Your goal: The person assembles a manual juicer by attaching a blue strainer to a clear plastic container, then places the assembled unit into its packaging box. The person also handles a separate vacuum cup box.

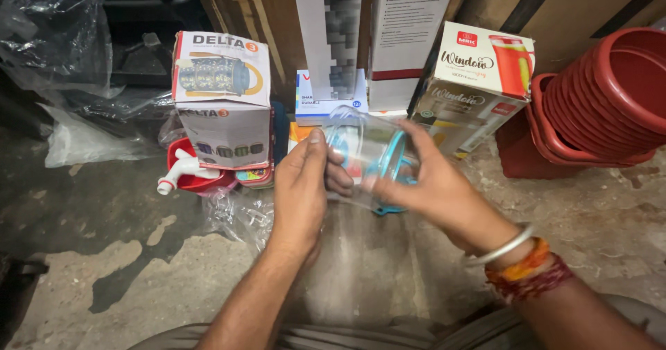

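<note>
1. The left hand (300,183) is curled around the near side of a clear glass jug with a light-blue plastic handle and rim (364,157); its thumb lies along the top edge and its fingers wrap in behind the glass.
2. The right hand (433,183) grips the same jug from the other side, thumb on top and fingers pressed to the glass by the blue handle, so the jug hangs between both hands above the floor.
3. The jug is tilted on its side, its open end turned toward the left hand.
4. A silver metal bangle (501,247) and a band of orange and red threads (531,272) circle the right wrist.
5. Just beyond the left hand stands a white and red cardboard box printed with a patterned jug (222,100), resting on a red plastic container with a white tap (187,171).
6. Crumpled clear plastic wrap (239,215) lies on the floor just beside the left wrist.
7. Beyond the right hand leans a white cardboard box picturing an orange jug (479,86).
8. Well to the right of the right hand sits a stack of dark-red plastic tubs (610,93), lying on its side.
9. Straight ahead of both hands, past the jug, a tall white carton (402,31) stands among brown cartons.
10. Under both forearms is a stained grey concrete floor (139,267).
</note>
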